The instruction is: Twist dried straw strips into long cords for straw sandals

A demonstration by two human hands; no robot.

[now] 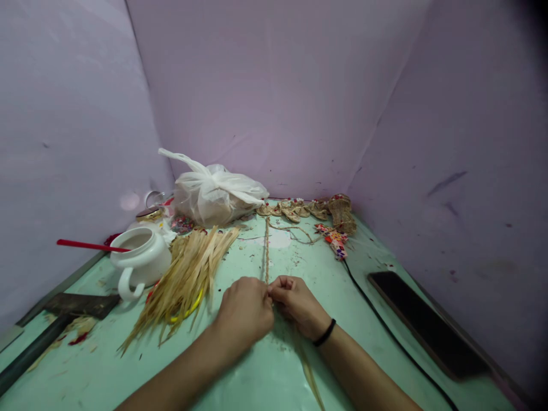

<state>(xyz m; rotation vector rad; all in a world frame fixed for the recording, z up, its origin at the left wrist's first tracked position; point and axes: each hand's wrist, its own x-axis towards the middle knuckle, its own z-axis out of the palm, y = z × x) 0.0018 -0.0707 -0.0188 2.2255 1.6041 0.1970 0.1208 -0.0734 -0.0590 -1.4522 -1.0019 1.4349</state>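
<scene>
My left hand (246, 308) and my right hand (297, 303) meet near the middle of the table, fingers pinched together. Between them they grip the near end of a thin braided straw cord (267, 251), which runs straight away from me to the far side. A loose pale straw strand (311, 374) trails from beneath my right hand toward me. The fingertips partly hide the cord's end. To the left of my left hand lies a bundle of dry straw strips (188, 274) with a yellow band (190, 308) at its lower side.
On the left are a white pot (148, 260) holding a red stick (85, 244), and a hatchet-like tool (81, 305). A tied plastic bag (214, 194) and woven ornaments (295, 209) line the back. A cloth-wrapped device (334, 241) with a black cable and a phone (422, 319) lie right.
</scene>
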